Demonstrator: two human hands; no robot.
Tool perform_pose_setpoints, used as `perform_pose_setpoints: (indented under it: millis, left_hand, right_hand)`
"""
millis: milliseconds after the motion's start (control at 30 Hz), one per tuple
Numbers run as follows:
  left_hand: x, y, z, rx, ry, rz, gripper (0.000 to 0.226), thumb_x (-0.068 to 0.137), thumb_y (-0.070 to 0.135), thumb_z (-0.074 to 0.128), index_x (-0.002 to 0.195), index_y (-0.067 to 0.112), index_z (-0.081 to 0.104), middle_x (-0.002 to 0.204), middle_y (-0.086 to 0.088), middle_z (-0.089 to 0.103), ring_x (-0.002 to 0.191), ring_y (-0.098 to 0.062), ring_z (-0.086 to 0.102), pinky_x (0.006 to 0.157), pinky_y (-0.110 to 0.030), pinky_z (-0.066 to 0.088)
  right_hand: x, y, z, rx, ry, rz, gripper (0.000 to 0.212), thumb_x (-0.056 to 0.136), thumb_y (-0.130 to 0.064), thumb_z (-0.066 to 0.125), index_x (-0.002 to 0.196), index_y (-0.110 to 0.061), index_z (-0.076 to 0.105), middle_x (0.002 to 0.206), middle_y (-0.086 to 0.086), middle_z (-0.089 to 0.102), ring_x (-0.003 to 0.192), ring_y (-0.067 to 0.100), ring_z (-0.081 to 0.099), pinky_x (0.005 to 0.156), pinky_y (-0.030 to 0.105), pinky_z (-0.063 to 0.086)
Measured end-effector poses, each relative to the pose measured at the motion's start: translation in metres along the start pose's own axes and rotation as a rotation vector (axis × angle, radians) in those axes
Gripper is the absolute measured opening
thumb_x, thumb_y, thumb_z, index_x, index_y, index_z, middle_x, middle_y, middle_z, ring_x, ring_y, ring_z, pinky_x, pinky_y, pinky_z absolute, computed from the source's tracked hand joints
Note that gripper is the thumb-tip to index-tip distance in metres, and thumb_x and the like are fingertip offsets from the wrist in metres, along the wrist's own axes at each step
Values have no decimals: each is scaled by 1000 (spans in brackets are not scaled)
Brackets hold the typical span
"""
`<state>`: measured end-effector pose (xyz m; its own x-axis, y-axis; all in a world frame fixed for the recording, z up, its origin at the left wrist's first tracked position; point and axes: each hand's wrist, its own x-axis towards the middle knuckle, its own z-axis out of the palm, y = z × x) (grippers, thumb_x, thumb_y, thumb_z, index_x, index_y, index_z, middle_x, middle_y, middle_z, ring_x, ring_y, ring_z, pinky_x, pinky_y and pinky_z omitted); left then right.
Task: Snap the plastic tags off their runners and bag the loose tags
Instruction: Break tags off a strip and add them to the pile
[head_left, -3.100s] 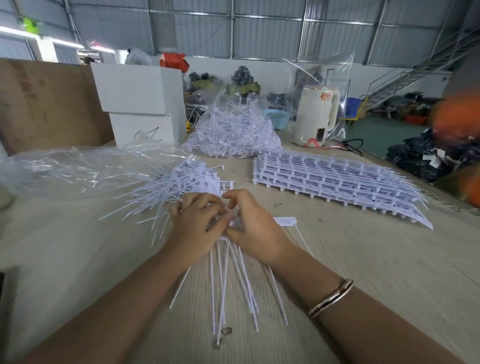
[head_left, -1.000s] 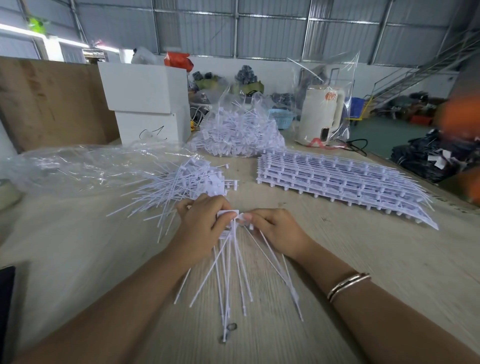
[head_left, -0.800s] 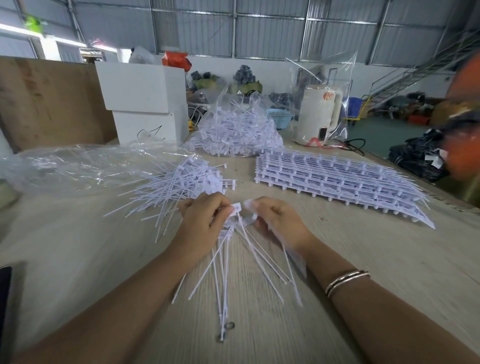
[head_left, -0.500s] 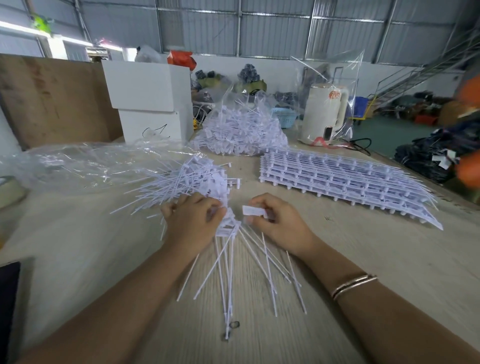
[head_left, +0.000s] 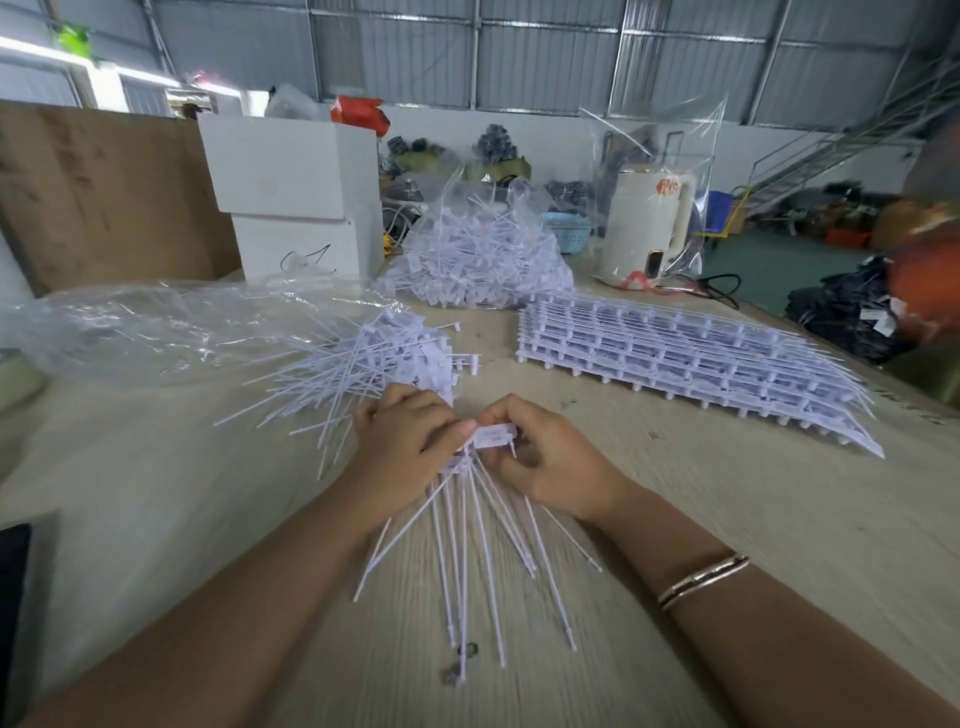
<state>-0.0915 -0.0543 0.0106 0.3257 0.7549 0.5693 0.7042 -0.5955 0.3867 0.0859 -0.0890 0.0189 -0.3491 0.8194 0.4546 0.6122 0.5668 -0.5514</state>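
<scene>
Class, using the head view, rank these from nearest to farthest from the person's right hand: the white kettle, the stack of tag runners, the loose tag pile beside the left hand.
From the right hand:
1. Loose tag pile, just beyond the left hand.
2. Stack of tag runners, farther back on the right.
3. White kettle, at the table's far edge.

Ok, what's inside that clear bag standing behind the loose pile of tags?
The clear bag holds a heaped tangle of white tags, their thin tails poking every way. The tags at the core and bottom are covered by those in front.
</scene>
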Motion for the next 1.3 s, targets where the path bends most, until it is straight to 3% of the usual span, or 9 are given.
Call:
perform_pose_setpoints:
  millis: [133,233,400,600,767,900,1033,1167,1300]
  left_hand:
    - [-3,1,1,77,53,0,62,75,66,23,69,18,61,68,12,53,93,-8,42,77,-30,15]
    - [-2,0,1,34,88,67,56,78,61,31,69,17,64,64,14,50,88,-9,43,76,-33,18]
    - [-2,4,-5,44,151,166,43,83,52,39,71,16,60,72,13,52,88,-6,39,73,-32,18]
    - [-2,5,-11,-128,218,43,52,78,53,35,73,9,62,75,1,61,88,-13,46,74,-29,17]
    - [-1,5,-3,-15,77,52,45,76,57,27,70,22,55,68,16,47,91,-9,39,78,-31,17]
    - [0,4,0,-6,74,70,29,78,56,28,72,34,47,68,19,45,93,-10,43,75,-29,14]
    - [1,3,-2,-84,58,88,39,81,53,36,74,22,58,70,14,51,90,-15,45,80,-37,27]
    - [3,-4,-13,-386,144,16,31,83,45,46,80,18,60,79,6,56,85,-14,47,81,-39,34]
    - [3,-15,-12,69,128,51,50,79,61,37,77,20,66,87,16,54,96,-10,42,79,-29,12]
  right_hand:
    - [2,3,2,-107,151,-26,18,83,-20,70,99,-17,64,82,-23,54,66,1,51,62,18,41]
    - [2,4,0,-151,143,-44,18,86,-29,66,101,-21,69,89,-12,67,69,6,58,64,28,48]
    - [3,0,2,255,116,79,21,92,-16,57,75,-23,67,69,-2,65,60,12,55,64,27,45]
    - [1,1,-15,463,291,314,16,91,-19,57,81,-18,69,54,-15,53,47,-1,44,52,15,38]
    - [2,-7,-8,364,53,197,21,85,-25,67,107,-27,65,91,-22,62,78,-7,56,72,12,47]
    - [10,-9,6,86,53,89,24,80,-16,73,102,-16,64,84,9,66,74,19,59,71,31,49]
    - [10,-7,2,319,67,124,20,87,-4,62,91,-22,70,78,4,71,65,8,60,63,14,45]
    - [-3,4,-16,638,247,355,20,92,-14,58,89,-26,74,87,-4,72,73,16,60,67,23,48]
    - [2,17,-22,200,256,244,22,89,-16,60,102,-33,67,89,1,63,63,5,48,60,13,42]
